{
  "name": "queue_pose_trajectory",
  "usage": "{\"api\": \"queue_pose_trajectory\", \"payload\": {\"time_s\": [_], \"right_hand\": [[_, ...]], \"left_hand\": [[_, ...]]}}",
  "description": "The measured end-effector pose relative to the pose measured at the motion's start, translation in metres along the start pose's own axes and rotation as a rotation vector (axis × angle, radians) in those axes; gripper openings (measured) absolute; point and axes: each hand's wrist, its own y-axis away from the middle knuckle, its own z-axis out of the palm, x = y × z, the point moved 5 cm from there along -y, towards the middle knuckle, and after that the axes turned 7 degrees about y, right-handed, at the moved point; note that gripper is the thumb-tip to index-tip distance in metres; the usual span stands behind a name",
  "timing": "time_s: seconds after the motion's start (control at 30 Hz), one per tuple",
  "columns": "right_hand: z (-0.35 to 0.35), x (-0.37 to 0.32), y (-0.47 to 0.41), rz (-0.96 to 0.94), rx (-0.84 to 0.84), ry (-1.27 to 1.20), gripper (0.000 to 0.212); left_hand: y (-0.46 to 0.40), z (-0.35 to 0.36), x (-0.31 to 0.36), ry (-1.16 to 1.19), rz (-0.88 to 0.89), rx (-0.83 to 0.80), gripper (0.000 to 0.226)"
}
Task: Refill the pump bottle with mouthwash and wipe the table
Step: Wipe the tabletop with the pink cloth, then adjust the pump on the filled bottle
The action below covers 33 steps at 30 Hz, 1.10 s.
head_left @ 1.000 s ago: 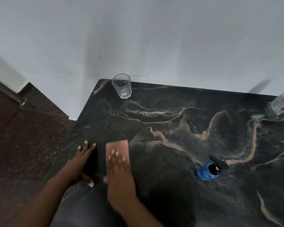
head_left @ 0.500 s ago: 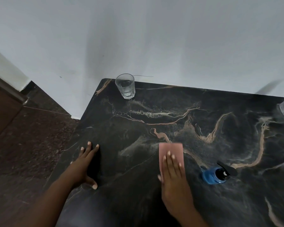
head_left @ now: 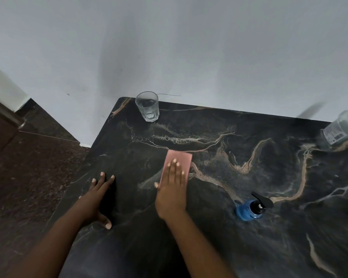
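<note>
A folded pink cloth [head_left: 180, 159] lies flat on the dark marble table [head_left: 239, 173]. My right hand [head_left: 172, 189] presses on it with straight fingers, covering its near half. My left hand [head_left: 95, 197] rests flat on the table near the left edge, fingers spread. The blue pump bottle [head_left: 247, 210] with its black pump head stands to the right of my right hand, apart from it. A clear mouthwash bottle [head_left: 341, 130] with a label stands at the far right, cut off by the frame edge.
A clear drinking glass [head_left: 147, 106] stands at the table's far left corner by the white wall [head_left: 189, 47]. The table's left edge drops to a dark brown floor [head_left: 28, 167].
My right hand slid the pink cloth to the right toward the pump bottle, then back left and farther from me. My left hand stayed in place.
</note>
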Motion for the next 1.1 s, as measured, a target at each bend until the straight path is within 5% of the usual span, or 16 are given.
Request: {"api": "queue_pose_trajectory", "payload": {"time_s": [0.4, 0.5, 0.57, 0.67, 0.77, 0.93, 1.1], "right_hand": [[0.002, -0.026, 0.052, -0.142, -0.137, -0.110, 0.087], [-0.029, -0.003, 0.076, -0.257, -0.136, -0.351, 0.075], [-0.049, 0.034, 0.105, -0.214, -0.024, -0.462, 0.056], [-0.062, 0.104, 0.151, -0.026, 0.137, -0.420, 0.032], [-0.071, 0.164, 0.182, 0.231, 0.275, -0.490, 0.031], [-0.084, 0.206, 0.180, 0.337, 0.460, -0.594, 0.067], [-0.078, 0.203, 0.149, 0.222, 0.367, -0.696, 0.075]], "left_hand": [[0.000, 0.000, 0.000, -0.060, -0.032, -0.025, 0.154], [0.010, -0.001, 0.015, -0.243, -0.148, -0.017, 0.145], [0.020, -0.003, 0.048, -0.355, -0.154, 0.147, 0.125], [0.039, 0.018, 0.139, -0.054, 0.255, 0.472, 0.097], [0.057, 0.056, 0.230, 0.347, 0.604, 0.389, 0.086], [0.051, 0.121, 0.303, 0.731, 0.663, 0.007, 0.091], [0.050, 0.142, 0.326, 0.778, 0.684, 0.180, 0.048]]}}
